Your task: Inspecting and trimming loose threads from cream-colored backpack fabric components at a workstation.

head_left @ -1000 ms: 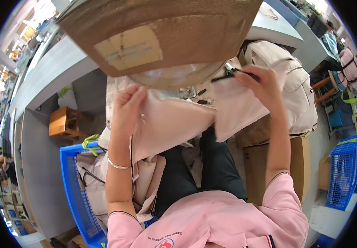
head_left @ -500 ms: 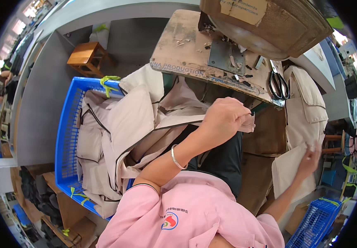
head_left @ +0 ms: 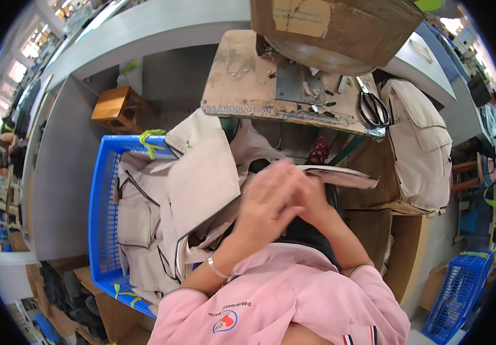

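Note:
My left hand (head_left: 264, 201) and my right hand (head_left: 315, 202) meet in front of my lap, the left partly covering the right. Motion smears the left fingers, and those of the right are mostly hidden. Right by them is a beige fabric piece (head_left: 348, 176) with a dark edge, sticking out to the right past my hands; I cannot tell how they grip it. More beige sewn fabric (head_left: 202, 181) with dark piping fills a blue plastic basket (head_left: 100, 221) at my left and reaches toward my lap.
Ahead stands a worn board table (head_left: 239, 72) with scraps, a metal plate (head_left: 298, 83) and black-handled scissors (head_left: 373, 106). A brown machine housing (head_left: 345, 34) overhangs it. Beige sewn pieces (head_left: 417, 144) drape over a cardboard box (head_left: 406, 247) at right; another blue basket (head_left: 458, 296) is beyond.
My right hand has come from the beige pieces at the right to my left hand. My left hand has drawn back toward me and left. The view has shifted slightly.

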### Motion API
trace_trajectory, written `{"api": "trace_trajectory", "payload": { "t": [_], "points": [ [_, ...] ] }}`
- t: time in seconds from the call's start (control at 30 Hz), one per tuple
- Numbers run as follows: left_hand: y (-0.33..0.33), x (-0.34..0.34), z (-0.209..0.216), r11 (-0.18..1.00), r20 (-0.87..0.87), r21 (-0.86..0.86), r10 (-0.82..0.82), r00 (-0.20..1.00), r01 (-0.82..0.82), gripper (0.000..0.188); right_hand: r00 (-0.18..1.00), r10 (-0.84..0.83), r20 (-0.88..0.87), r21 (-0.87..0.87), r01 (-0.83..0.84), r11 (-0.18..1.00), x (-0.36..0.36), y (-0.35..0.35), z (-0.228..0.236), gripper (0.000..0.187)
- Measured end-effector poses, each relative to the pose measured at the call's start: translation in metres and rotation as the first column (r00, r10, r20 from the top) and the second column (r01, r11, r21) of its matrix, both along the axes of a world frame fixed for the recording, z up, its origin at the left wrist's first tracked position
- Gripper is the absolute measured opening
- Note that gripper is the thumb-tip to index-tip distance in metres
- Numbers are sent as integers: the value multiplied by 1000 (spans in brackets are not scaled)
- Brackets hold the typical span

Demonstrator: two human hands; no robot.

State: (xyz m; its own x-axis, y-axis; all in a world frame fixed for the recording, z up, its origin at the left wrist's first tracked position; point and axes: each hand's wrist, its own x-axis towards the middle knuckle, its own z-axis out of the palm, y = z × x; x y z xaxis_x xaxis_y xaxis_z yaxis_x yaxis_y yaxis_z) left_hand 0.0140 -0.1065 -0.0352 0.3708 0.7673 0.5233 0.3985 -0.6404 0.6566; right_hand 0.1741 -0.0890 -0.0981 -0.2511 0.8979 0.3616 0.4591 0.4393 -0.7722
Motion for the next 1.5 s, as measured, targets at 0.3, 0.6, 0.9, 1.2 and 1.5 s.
{"api": "trace_trajectory", "payload": {
  "t": [0.3,0.6,0.9,1.2,1.5],
  "points": [
    [35,-36,-41,963,-132,-251,-133,982,97,43,917,-328,225,354,236,905,62,-2,91,9],
    [145,24,32,600,440,-686,-107,891,411,27,907,-406,-108,-77,400,913,128,66,117,11],
    [223,33,36,565,364,-756,-58,930,331,20,879,-477,-3,4,477,879,133,138,104,19],
    [236,38,31,652,396,-694,-6,918,304,20,881,-456,-126,-90,448,890,145,160,93,18],
    [234,38,36,662,459,-671,17,889,334,18,870,-471,-149,-76,465,882,141,156,99,16]
  ]
}}
